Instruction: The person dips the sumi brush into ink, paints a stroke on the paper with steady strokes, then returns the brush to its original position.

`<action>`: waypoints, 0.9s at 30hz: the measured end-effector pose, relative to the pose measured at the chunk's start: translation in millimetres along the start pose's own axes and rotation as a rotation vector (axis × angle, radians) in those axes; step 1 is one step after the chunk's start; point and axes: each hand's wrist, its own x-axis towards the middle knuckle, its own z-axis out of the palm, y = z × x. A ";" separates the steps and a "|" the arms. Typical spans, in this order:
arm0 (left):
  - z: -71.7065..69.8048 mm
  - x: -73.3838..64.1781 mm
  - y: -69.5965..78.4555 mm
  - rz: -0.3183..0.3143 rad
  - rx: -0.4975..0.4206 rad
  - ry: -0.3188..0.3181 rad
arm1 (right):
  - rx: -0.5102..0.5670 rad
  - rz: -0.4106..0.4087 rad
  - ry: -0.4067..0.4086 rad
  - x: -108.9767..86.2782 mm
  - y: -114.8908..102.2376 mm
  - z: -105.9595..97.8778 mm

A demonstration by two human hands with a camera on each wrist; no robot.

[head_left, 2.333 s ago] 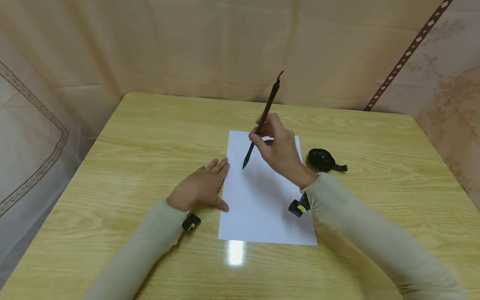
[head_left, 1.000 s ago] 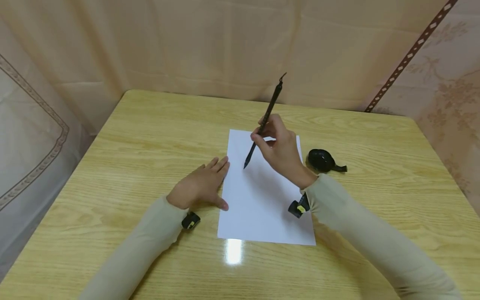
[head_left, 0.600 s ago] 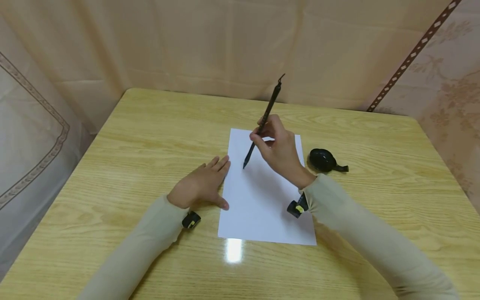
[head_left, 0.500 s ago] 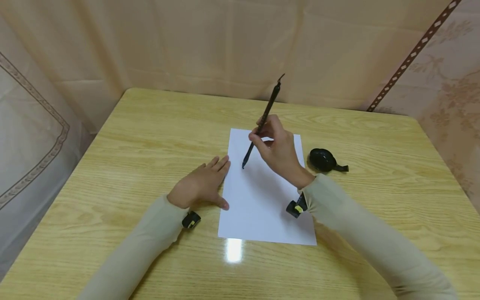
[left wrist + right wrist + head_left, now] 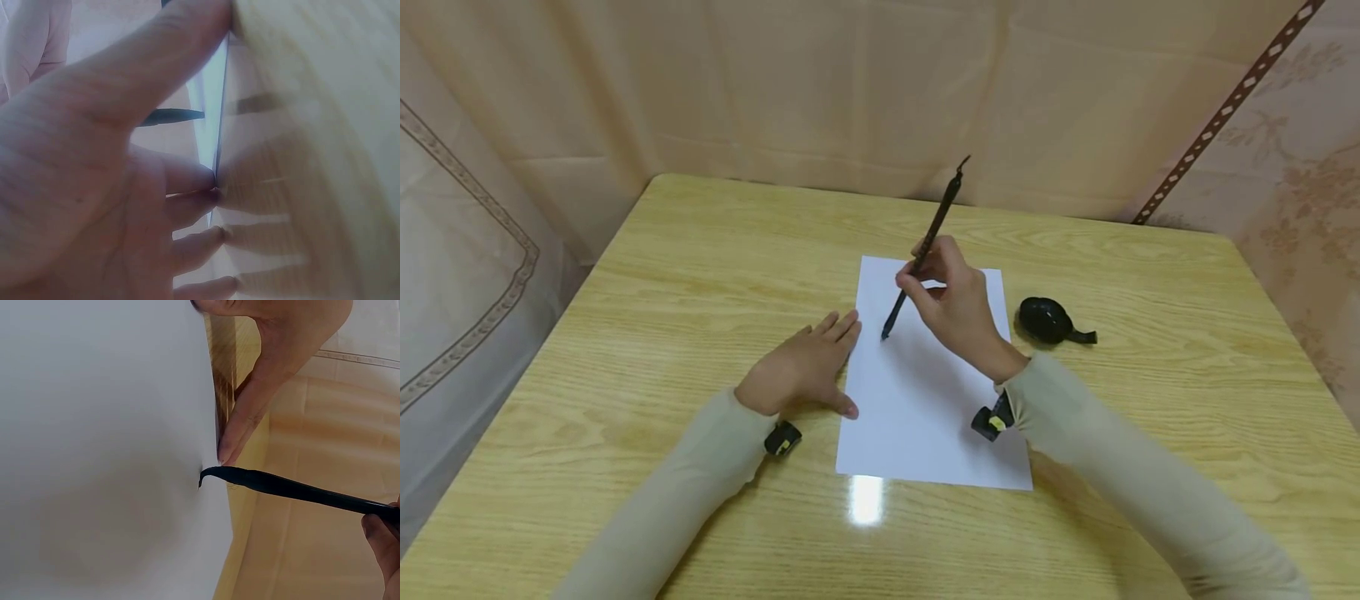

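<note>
A black writing brush [image 5: 931, 235], tilted with its looped end up and to the right, is pinched in my right hand [image 5: 958, 304]. Its tip meets the upper left part of a white sheet of paper [image 5: 925, 417]. In the right wrist view the brush tip [image 5: 209, 472] bends against the paper beside a small dark mark. My left hand [image 5: 805, 371] lies with fingers spread along the sheet's left edge, its thumb and fingertips on the border. In the left wrist view the left fingers [image 5: 194, 247] touch the table at the paper's edge.
A black dish with a short handle [image 5: 1045, 321] stands on the wooden table [image 5: 700, 267] just right of the paper. Beige curtains [image 5: 790, 92] hang behind the table's far edge. Small black cameras [image 5: 782, 438] are strapped at both wrists.
My right hand has lowered slightly and shifted a little left. The brush tip has gone from a fine point to bent on the paper. My left hand stays in place.
</note>
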 end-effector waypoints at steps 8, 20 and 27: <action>-1.3 0.0 0.2 0.005 0.004 -0.009 | -0.010 -0.015 0.016 -2.5 0.3 -2.2; -1.3 -0.1 -0.1 -0.006 0.015 -0.016 | -0.034 -0.037 0.013 -4.3 4.2 -5.8; 0.5 1.6 -0.6 -0.003 0.009 -0.011 | -0.041 -0.036 0.017 -3.9 5.1 -6.4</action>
